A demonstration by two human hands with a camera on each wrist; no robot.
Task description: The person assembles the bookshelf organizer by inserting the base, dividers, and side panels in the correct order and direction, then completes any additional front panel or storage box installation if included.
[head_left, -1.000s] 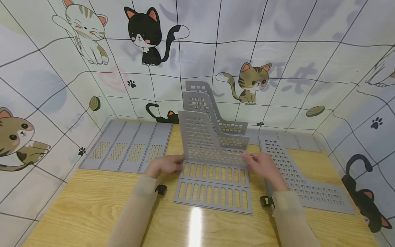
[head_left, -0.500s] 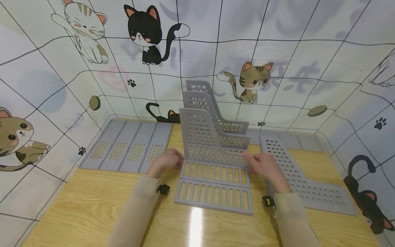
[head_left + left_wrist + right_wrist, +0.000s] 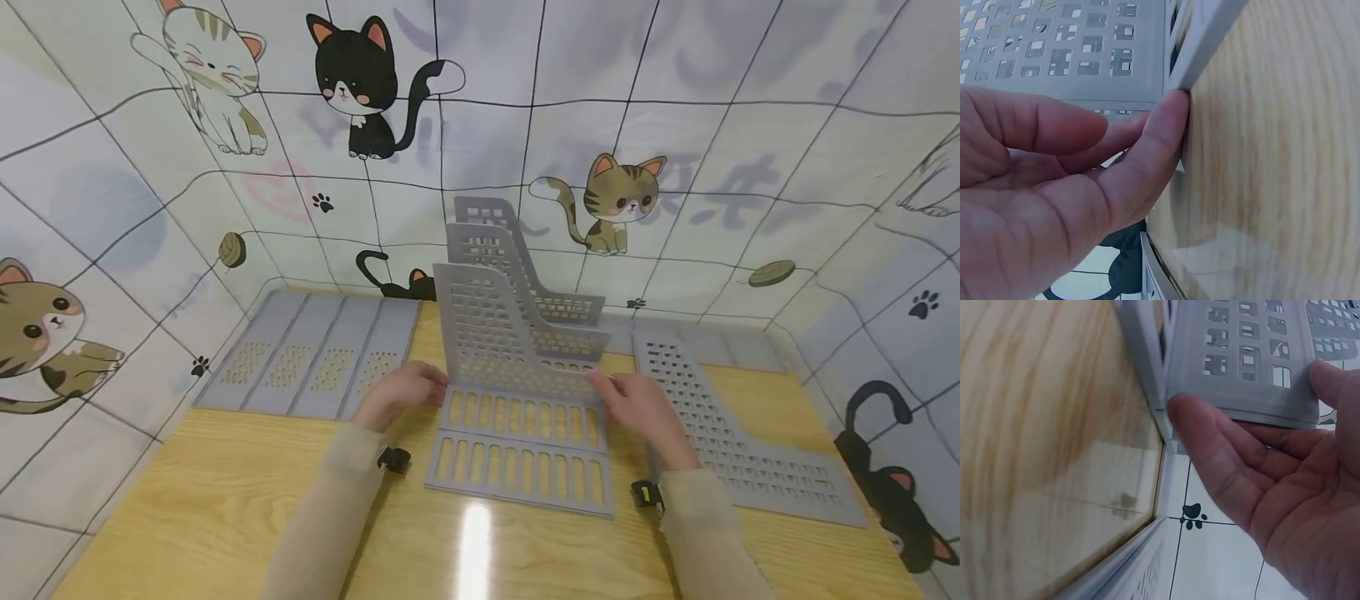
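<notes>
A grey plastic file rack stands partly assembled on the table. Its slotted base lies flat, and several L-shaped perforated dividers rise from it. My right hand pinches the low front end of the nearest divider, thumb on top and fingers against its edge and side in the right wrist view. At the other end, my left hand touches the left edge of the base, right by the foot of that divider. In the left wrist view, one fingertip presses the corner while the thumb stays apart.
Several flat grey panels with perforated patches lie side by side at the back left. Another L-shaped perforated panel lies flat at the right, with more grey pieces behind it. A cat-print cloth wall encloses the wooden table.
Both hands stay almost in place at the nearest divider. The divider shifts only very slightly, and the view moves a little.
</notes>
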